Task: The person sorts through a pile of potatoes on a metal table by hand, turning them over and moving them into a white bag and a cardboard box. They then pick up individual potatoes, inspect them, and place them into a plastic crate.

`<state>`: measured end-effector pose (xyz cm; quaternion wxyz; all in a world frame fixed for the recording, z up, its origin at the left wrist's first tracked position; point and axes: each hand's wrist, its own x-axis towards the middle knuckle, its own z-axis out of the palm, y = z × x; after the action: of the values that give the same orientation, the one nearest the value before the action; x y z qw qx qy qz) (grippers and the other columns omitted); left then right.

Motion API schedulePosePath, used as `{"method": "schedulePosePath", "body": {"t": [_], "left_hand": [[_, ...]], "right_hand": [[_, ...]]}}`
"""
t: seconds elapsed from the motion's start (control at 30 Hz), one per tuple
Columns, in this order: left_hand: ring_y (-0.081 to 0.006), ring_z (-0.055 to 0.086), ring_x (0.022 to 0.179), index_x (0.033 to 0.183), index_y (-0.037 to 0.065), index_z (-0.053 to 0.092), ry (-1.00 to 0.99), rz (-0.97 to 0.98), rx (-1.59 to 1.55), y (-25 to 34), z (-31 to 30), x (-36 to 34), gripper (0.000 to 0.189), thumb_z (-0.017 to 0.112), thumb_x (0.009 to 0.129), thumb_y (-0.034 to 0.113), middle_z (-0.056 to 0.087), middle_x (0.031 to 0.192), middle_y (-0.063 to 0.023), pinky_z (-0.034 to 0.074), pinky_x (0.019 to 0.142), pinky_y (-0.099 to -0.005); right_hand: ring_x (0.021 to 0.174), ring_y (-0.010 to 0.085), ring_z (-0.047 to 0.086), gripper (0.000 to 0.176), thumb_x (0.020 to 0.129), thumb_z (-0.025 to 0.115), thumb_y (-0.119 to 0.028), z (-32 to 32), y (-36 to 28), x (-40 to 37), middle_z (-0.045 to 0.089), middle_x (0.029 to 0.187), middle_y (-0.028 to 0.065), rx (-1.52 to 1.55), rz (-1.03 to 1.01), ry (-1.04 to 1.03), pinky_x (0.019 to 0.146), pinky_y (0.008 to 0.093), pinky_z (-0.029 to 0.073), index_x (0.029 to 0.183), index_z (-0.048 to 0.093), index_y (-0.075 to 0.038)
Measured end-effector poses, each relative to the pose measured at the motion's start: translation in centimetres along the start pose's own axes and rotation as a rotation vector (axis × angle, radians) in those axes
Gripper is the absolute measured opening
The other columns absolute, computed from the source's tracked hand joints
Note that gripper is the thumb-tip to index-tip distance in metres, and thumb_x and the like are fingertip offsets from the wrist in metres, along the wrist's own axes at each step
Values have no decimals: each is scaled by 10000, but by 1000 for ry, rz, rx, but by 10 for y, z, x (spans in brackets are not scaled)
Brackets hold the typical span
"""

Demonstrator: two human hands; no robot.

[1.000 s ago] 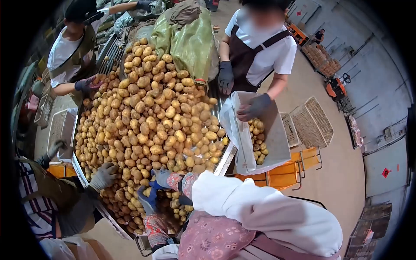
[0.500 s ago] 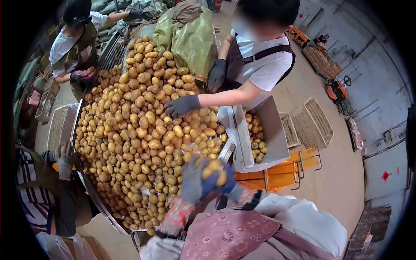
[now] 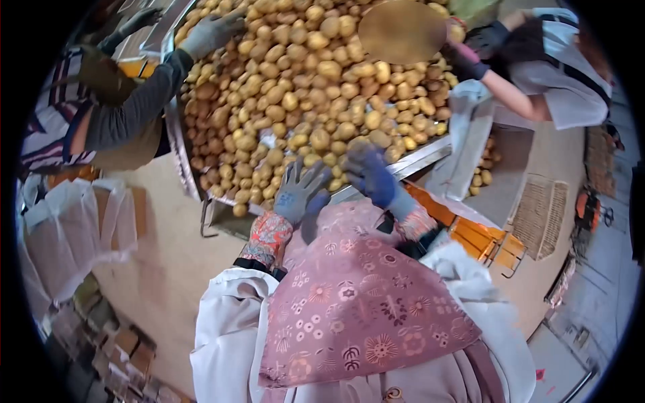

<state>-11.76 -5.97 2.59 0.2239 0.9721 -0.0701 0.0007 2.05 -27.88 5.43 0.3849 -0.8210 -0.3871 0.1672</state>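
A broad heap of potatoes [image 3: 282, 94] covers the sorting table, whose metal front edge [image 3: 420, 158] shows close to me. My left hand [image 3: 295, 191], in a grey-blue glove, lies at the near edge of the heap with its fingers spread and no potato visible in it. Just to its right, my right hand [image 3: 373, 176], in a darker blue glove, reaches over the edge with fingers stretched towards the nearest potatoes. Its fingertips are slightly blurred. Both sleeves end in patterned red cuffs, and a pink flowered apron [image 3: 363, 295] covers my front.
On the left, a co-worker's gloved hand [image 3: 213, 33] rests on the heap. Another person's gloved hand [image 3: 463, 59] is at the right. A grey bin [image 3: 510, 158] with potatoes stands beside the table, near wicker baskets [image 3: 541, 211]. White plastic covers a box [image 3: 80, 228] at left.
My hands have let go of the potatoes they held and now lie apart at the heap's edge. The view has tilted down and turned. The left co-worker's hand has reached onto the heap.
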Motion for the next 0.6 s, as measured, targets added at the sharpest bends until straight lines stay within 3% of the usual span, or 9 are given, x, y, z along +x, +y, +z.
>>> {"method": "schedulePosePath", "body": {"t": [0.03, 0.07, 0.13, 0.2, 0.27, 0.37, 0.43, 0.57, 0.6], "left_hand": [[-409, 307, 1419, 1418, 222, 507, -17, -21, 10, -2, -3, -14, 554, 594, 912, 429, 378, 1546, -98, 234, 1166, -551], [-410, 310, 1419, 1425, 212, 502, -15, -99, -31, -1, -7, -27, 553, 603, 916, 402, 388, 1542, -89, 254, 1158, -551], [-415, 354, 1397, 1422, 170, 506, 53, -229, -116, -7, -9, -48, 554, 636, 907, 327, 432, 1509, -118, 305, 1140, -529], [-416, 521, 1235, 1359, 63, 551, 184, -350, -250, -22, -4, -66, 495, 657, 905, 231, 538, 1371, -187, 408, 1068, -473], [-417, 572, 1163, 1293, 11, 575, 506, -519, -411, -30, -17, -57, 410, 648, 915, 153, 568, 1300, -228, 451, 1016, -437], [-386, 536, 1222, 1345, -10, 521, 680, -585, -117, -67, -51, 8, 463, 649, 932, 155, 549, 1329, -225, 434, 1033, -424], [-416, 517, 1230, 1400, 96, 505, 471, -705, -72, -102, -35, 38, 539, 658, 910, 259, 510, 1369, -239, 431, 1029, -463], [-411, 520, 1218, 1423, 147, 480, -32, -796, 262, -120, -44, 76, 623, 672, 868, 355, 527, 1322, -247, 447, 996, -475], [-413, 562, 1145, 1400, 131, 491, 58, -743, 228, -134, -36, 68, 628, 694, 836, 318, 544, 1293, -228, 465, 967, -473]], "right_hand": [[1249, 381, 522, 369, 957, 611, -289, 35, -5, 23, 632, 1221, 174, 520, 465, -293, 1094, 415, 390, 1234, 633, -46], [1138, 390, 588, 358, 971, 591, -290, 68, 13, 8, 649, 1146, 193, 25, 73, -233, 1026, 396, 448, 1242, 629, -60], [1060, 373, 625, 381, 958, 593, -298, 39, -20, 41, 648, 1146, 209, 144, 255, -616, 957, 407, 487, 1268, 607, -76], [1007, 355, 645, 414, 937, 603, -331, 22, -24, 57, 656, 1149, 186, 592, 513, -399, 896, 429, 512, 1264, 602, -76], [1006, 355, 641, 356, 919, 594, -300, 6, -14, 62, 661, 1105, 161, -122, 34, -20, 863, 455, 515, 1188, 640, -72], [1006, 377, 634, 342, 912, 581, -288, -3, 4, 76, 661, 1105, 167, -274, -53, -262, 868, 460, 514, 1177, 647, -82], [1009, 392, 633, 339, 891, 588, -297, -5, -21, 116, 649, 1160, 165, 71, 293, -429, 887, 454, 515, 1155, 664, -98], [1111, 414, 605, 556, 910, 578, -295, 41, -39, 161, 500, 1403, 218, -198, -34, 1, 929, 463, 497, 1426, 447, -136], [1143, 410, 594, 652, 910, 582, -297, 52, -41, 170, 450, 1455, 229, -343, -29, 31, 939, 476, 489, 1503, 352, -149]]}}
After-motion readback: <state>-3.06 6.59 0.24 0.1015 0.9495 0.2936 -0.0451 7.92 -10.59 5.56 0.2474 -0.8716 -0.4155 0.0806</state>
